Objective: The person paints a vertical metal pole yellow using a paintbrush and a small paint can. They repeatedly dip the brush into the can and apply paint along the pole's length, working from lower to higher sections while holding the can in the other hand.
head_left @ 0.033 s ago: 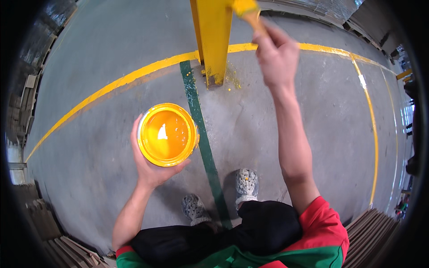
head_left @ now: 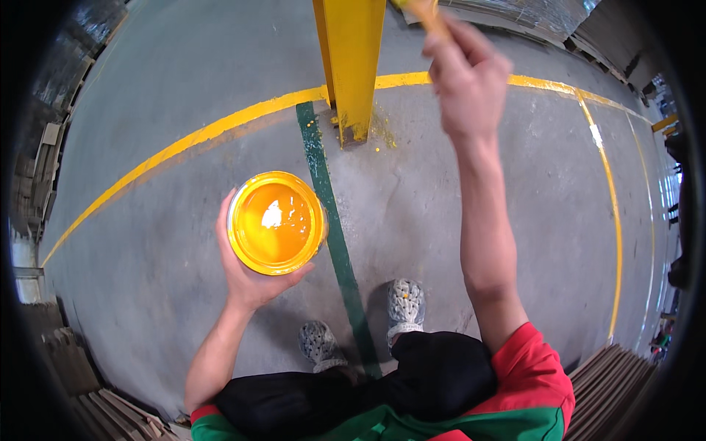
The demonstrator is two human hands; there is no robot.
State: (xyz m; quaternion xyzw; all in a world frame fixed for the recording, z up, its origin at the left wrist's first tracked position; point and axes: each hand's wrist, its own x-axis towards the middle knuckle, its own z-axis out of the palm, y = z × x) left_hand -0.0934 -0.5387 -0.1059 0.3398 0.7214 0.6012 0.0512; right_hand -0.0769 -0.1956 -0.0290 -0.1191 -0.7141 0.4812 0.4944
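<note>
My left hand is wrapped round a paint can with a yellow-coated rim. Glossy orange-yellow paint shows inside it, with a bright reflection on its surface. Up and to the right, my right hand grips the handle of a paintbrush. Motion smears the brush, and its bristle end is mostly cut off by the top edge. A yellow metal post stands on the floor left of the brush; in this view a gap shows between them. The post's foot has worn, unpainted patches.
Paint spatters dot the floor by the post. A green stripe runs past my feet, and a yellow line crosses behind the post. Wrapped pallets stand at the back. Stacked boards lie at lower right.
My right hand and the brush have moved to the right, away from the post, and slightly up. The left hand and the can have hardly moved; the reflection in the paint has changed shape.
</note>
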